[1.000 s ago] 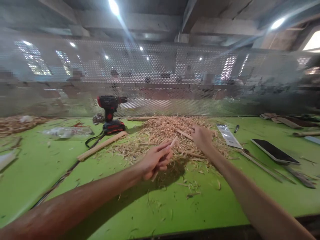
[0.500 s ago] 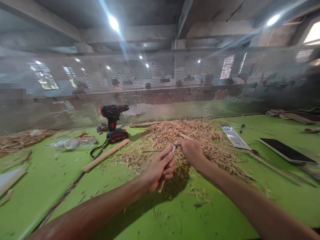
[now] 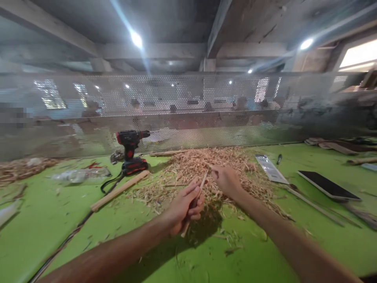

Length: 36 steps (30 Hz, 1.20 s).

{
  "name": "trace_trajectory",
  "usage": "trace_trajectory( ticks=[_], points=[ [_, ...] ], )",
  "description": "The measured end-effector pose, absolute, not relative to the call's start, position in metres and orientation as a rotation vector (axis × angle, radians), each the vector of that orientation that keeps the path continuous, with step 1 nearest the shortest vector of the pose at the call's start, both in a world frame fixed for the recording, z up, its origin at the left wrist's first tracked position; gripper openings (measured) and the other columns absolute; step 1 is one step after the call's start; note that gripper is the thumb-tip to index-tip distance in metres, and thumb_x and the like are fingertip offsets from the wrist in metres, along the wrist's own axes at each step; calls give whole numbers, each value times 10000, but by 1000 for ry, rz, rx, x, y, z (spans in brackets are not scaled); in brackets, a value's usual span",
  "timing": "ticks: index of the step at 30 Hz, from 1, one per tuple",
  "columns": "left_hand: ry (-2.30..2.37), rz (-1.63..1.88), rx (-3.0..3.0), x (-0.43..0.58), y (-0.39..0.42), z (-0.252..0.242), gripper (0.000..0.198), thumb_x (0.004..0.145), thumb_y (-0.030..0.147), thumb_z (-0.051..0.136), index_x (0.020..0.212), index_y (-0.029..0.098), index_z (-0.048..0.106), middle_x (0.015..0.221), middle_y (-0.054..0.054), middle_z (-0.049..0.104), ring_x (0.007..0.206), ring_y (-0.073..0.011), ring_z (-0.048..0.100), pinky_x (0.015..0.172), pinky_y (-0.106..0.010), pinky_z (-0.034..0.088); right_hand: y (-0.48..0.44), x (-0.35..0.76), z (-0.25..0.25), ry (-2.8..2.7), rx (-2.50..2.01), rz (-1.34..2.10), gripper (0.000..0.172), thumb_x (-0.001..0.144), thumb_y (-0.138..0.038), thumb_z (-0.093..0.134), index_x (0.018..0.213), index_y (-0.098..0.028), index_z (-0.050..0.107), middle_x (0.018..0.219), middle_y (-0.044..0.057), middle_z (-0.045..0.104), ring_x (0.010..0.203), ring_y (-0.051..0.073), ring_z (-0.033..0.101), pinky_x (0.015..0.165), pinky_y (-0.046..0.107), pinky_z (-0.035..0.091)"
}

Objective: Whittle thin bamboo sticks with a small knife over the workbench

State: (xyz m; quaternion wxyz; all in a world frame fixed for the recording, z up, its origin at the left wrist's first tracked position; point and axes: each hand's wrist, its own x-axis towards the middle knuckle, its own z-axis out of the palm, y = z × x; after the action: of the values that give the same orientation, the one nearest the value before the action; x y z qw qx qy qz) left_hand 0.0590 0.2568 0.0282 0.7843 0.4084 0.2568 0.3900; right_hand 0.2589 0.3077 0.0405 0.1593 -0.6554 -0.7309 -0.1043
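Observation:
In the head view, my left hand (image 3: 187, 204) is closed around a thin wooden stick (image 3: 203, 181), which slants up and away from me; its lower end shows below the fingers. My right hand (image 3: 226, 180) is curled shut just right of the stick's tip, apart from it. A small knife sits in that grip; its blade is hardly visible now, and a pale end pokes out by the fingers. Both hands are over the near side of a heap of wood shavings (image 3: 241, 163) on the green table (image 3: 118, 239).
A cordless drill (image 3: 131, 151) stands left of the heap, by a wooden bar (image 3: 119, 191) and a clear plastic bag (image 3: 81, 175). To the right lie a white packet (image 3: 271, 169), a pen (image 3: 279, 158), a dark-screened tablet (image 3: 328, 185) and thin sticks (image 3: 315, 206). A perforated metal screen (image 3: 188, 133) borders the back.
My right hand has drawn a little away from the stick, and the dark blade that crossed it is hardly visible now. The camera view has tilted slightly upward.

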Motion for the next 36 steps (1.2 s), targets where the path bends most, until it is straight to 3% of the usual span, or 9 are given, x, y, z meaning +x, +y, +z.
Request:
trace_trajectory(
  ticks=[5, 11, 17, 24, 31, 36],
  points=[
    [559, 866, 887, 61, 258, 24, 263, 939, 296, 696, 1119, 182, 542, 648, 79, 510, 424, -22, 275, 432, -152, 186, 293, 227, 37, -2241, -1941, -277, 295, 979, -168, 500, 1110, -197, 763, 952, 100, 805, 887, 233, 738, 672, 281, 370],
    [567, 870, 920, 61, 254, 24, 401, 895, 349, 763, 1194, 182, 554, 637, 94, 493, 418, -20, 250, 431, -164, 155, 292, 230, 46, -2247, -2033, -321, 346, 1059, -172, 395, 1174, -193, 721, 980, 111, 806, 940, 256, 766, 686, 289, 440],
    [604, 845, 922, 60, 262, 21, 260, 914, 306, 750, 1029, 176, 557, 628, 91, 465, 415, -10, 242, 445, -173, 131, 307, 239, 41, -2206, -2091, -353, 330, 1030, -111, 416, 1201, -157, 695, 1036, 159, 793, 984, 267, 765, 744, 296, 495],
    [563, 743, 963, 56, 255, 25, 289, 943, 340, 724, 1149, 183, 596, 675, 67, 511, 428, -17, 238, 439, -171, 131, 325, 278, 42, -2000, -2230, -302, 306, 1011, -98, 465, 1127, -101, 748, 1016, 201, 782, 945, 242, 749, 716, 261, 461],
    [570, 836, 886, 56, 264, 19, 237, 933, 287, 718, 1078, 180, 565, 681, 57, 542, 419, -9, 280, 445, -159, 146, 314, 273, 44, -2026, -2042, -323, 331, 1031, -197, 448, 1021, -184, 779, 928, 88, 788, 841, 193, 704, 638, 262, 349],
    [552, 846, 838, 57, 264, 18, 268, 929, 277, 726, 1127, 180, 574, 658, 67, 525, 416, -14, 266, 453, -166, 131, 299, 234, 38, -2267, -1929, -279, 304, 1021, -205, 469, 1078, -193, 768, 951, 102, 804, 896, 233, 738, 674, 279, 387]
  ],
)
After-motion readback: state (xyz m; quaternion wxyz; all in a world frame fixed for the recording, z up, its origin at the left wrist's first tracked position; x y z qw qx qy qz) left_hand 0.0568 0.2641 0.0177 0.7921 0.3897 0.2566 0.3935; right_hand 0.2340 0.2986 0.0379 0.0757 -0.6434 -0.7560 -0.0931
